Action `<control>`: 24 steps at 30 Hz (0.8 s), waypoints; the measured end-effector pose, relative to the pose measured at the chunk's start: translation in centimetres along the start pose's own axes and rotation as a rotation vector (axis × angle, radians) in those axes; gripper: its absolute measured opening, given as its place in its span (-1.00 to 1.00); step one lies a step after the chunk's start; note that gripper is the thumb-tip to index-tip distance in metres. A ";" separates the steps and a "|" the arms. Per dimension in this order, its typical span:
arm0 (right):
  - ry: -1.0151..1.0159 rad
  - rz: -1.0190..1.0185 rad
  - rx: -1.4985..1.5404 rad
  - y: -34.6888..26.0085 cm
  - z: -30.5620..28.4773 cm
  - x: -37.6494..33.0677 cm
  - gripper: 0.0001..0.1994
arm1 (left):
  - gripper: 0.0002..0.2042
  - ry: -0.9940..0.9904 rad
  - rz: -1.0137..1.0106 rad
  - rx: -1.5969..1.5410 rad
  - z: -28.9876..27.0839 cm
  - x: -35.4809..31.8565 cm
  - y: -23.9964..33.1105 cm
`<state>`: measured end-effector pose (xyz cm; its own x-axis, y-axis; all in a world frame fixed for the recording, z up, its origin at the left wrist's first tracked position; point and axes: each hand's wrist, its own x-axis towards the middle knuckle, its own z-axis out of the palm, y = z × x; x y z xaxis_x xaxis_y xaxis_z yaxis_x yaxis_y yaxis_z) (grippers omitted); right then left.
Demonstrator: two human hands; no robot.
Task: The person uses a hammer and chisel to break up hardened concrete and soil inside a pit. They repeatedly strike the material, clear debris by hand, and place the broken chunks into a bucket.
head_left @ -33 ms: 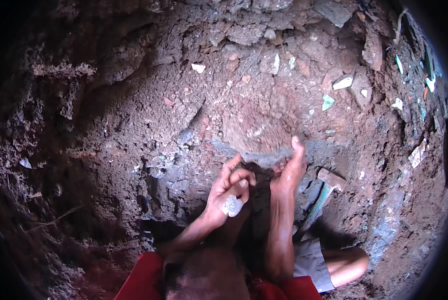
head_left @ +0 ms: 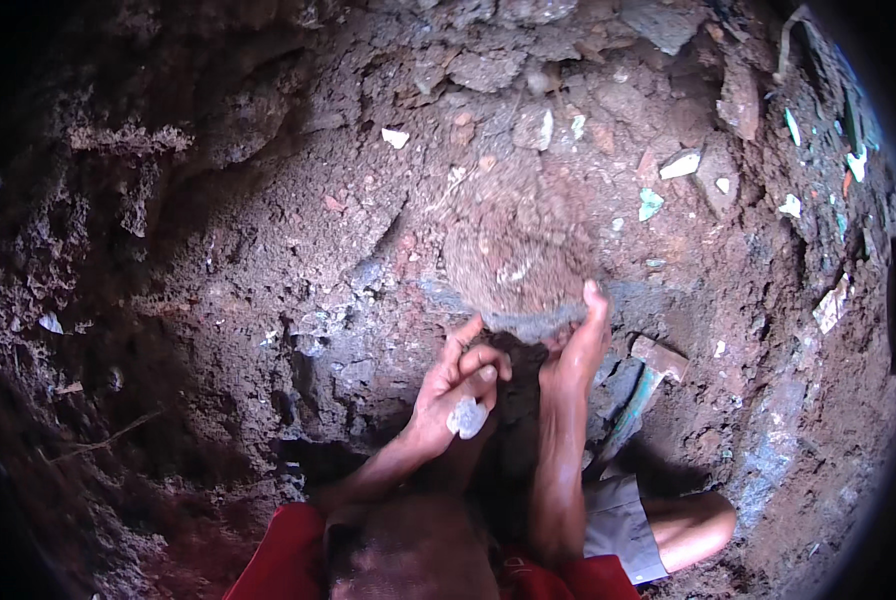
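Observation:
A large brown clod of earth or rock [head_left: 518, 265] with a grey near edge lies in front of me, blurred by motion. My right hand [head_left: 576, 345] grips its near right edge, thumb along the side and fingers beneath, partly hidden. Against the near left edge rests the index finger of my left hand [head_left: 458, 385]. The other fingers of that hand are curled, and a small whitish stone [head_left: 466, 417] is held against the palm. To the right of my right forearm lies a hammer [head_left: 643, 390] with a rusty head and a worn greenish handle.
Rough brown soil [head_left: 268, 230] surrounds me. Pale and greenish stone chips are scattered about, among them a white flake [head_left: 680, 163] and a green one [head_left: 650, 204]. Larger rocks [head_left: 668, 25] line the far side. My bent knee [head_left: 703, 530] is at the lower right.
The clod has shifted slightly toward me, its near edge now lower. My right hand has moved down a little with it. The left hand keeps nearly the same place.

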<state>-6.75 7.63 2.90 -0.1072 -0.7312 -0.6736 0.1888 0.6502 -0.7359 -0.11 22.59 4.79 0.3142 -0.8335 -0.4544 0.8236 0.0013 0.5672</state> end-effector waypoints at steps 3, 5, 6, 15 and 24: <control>0.003 -0.081 -0.064 -0.1 -4.1 -0.7 -0.55 | -0.46 -0.087 -0.155 0.048 -0.9 -1.1 -0.8; -0.019 -0.060 0.053 -0.5 -6.6 -1.3 -0.60 | -0.50 -0.084 -0.273 0.172 -2.1 -1.5 -2.0; 0.007 -0.170 0.052 -0.4 -7.9 -1.2 -0.65 | -0.65 -0.027 -0.253 0.292 -0.9 -1.5 -1.1; -0.240 -0.359 -0.135 -4.5 -16.1 -3.0 -0.42 | -0.75 -0.053 -0.032 0.629 -0.4 -1.3 4.5; -0.055 -0.240 -0.790 -6.2 -19.7 -0.9 -0.37 | -0.74 0.001 0.112 0.774 -0.9 -0.9 4.2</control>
<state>-27.09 8.34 6.68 -0.0051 -0.8641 -0.5032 -0.5771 0.4135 -0.7043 3.49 23.83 6.99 0.3768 -0.8508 -0.3662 0.2234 -0.3002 0.9274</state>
